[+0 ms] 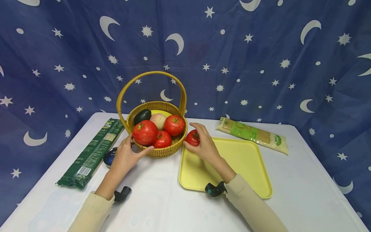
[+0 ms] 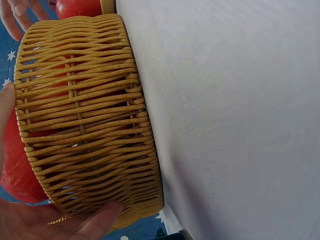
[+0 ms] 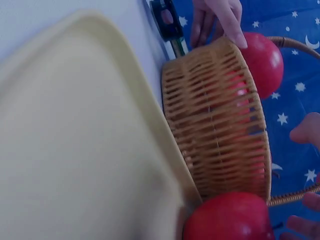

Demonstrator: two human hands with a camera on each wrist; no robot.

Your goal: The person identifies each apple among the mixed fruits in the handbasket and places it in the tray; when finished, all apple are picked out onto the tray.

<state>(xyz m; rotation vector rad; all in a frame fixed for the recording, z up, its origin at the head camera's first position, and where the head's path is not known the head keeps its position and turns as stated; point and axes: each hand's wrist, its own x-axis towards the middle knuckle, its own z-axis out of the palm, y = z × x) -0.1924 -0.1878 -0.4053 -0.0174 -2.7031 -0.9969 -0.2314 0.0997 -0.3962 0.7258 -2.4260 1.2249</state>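
The wicker basket (image 1: 163, 152) with a tall handle holds several fruits: red apples (image 1: 145, 132), a pale speckled peach (image 1: 158, 121) and a dark green avocado (image 1: 142, 116). My left hand (image 1: 126, 157) grips its left side, the thumb at the front rim and the fingers against the outside weave, as the left wrist view shows. One more red apple (image 1: 192, 138) sits at the back left corner of the yellow tray (image 1: 232, 167), close to the basket. Above and beside that apple is my right hand (image 1: 205, 145), fingers and thumb spread; the right wrist view shows them apart from it.
A long green package (image 1: 92, 151) lies at the left of the white table (image 1: 153, 199). Beside my left hand stands a dark blue round container (image 1: 109, 157), partly hidden. A tan and green package (image 1: 252, 134) lies behind the tray. Starry blue cloth (image 1: 220, 48) hangs behind.
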